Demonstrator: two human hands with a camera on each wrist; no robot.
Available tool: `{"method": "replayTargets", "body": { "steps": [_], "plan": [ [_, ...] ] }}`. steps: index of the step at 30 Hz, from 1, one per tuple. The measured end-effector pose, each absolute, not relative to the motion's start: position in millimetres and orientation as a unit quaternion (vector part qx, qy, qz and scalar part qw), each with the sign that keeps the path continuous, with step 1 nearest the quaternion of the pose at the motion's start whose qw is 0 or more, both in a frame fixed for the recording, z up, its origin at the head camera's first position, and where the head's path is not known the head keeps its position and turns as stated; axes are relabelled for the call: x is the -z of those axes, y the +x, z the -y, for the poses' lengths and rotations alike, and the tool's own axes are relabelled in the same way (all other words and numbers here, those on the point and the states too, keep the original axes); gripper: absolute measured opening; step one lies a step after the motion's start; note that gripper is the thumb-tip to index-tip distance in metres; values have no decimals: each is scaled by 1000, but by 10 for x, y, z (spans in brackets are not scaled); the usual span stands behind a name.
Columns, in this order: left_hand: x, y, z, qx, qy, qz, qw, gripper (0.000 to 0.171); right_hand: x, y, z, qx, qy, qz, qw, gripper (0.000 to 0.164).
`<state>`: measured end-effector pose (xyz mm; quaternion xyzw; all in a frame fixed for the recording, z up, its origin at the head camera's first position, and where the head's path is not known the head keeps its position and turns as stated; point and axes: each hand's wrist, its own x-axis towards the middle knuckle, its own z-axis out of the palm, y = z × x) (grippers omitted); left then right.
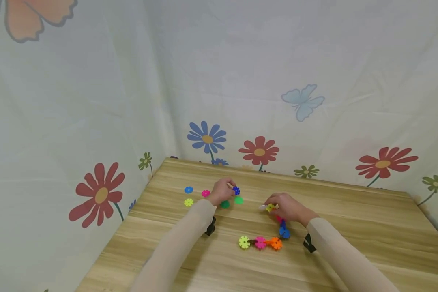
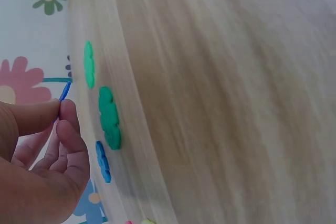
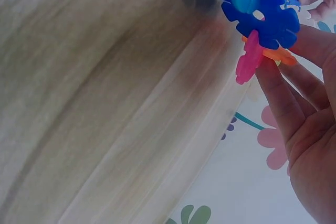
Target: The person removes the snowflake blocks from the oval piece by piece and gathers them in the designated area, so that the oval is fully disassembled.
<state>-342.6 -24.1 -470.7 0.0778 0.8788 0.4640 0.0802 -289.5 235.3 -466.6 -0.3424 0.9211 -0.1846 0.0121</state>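
Observation:
Between thumb and fingertips, my left hand [image 1: 222,191] pinches a dark blue notched plastic disc [image 1: 236,190], seen edge-on in the left wrist view. My right hand [image 1: 285,207] grips the far end of a chain of interlocked flower-shaped discs, near a yellow disc [image 1: 269,207] and a white disc [image 1: 263,207]. From there the chain bends down through a blue disc [image 1: 284,232] to an orange disc [image 1: 276,243], a pink disc [image 1: 260,243] and a yellow-green disc [image 1: 244,242]. In the right wrist view, a dark blue disc [image 3: 270,24] and a pink disc [image 3: 249,61] hide part of the grip.
Loose discs lie on the wooden table [image 1: 343,211] around my left hand: light green [image 1: 239,200], dark green [image 1: 224,205], pink [image 1: 205,193], blue [image 1: 188,190] and yellow [image 1: 188,202]. A flower-printed curtain [image 1: 233,81] hangs behind the table's far edge and along its left side.

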Motion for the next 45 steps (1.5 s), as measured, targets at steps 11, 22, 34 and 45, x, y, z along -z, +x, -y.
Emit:
{"method": "replayTargets", "body": {
  "steps": [11,22,34,45],
  "plan": [
    [4788,-3483,263,-417,97,-901,68,32,4655,-2879,-2343,176,-341,-923,17,24],
    [4820,-3526,283,-389,105,-913,61,31,4680,-2906,-2336,168,-337,-926,10,25],
    [4799,-3521,361,-372,124,-919,35,27,4674,-2898,-2318,171,-335,-927,18,24],
    [4701,-3380,460,-394,152,-905,55,15,4674,-2879,-2292,181,-314,-932,24,26]
  ]
}}
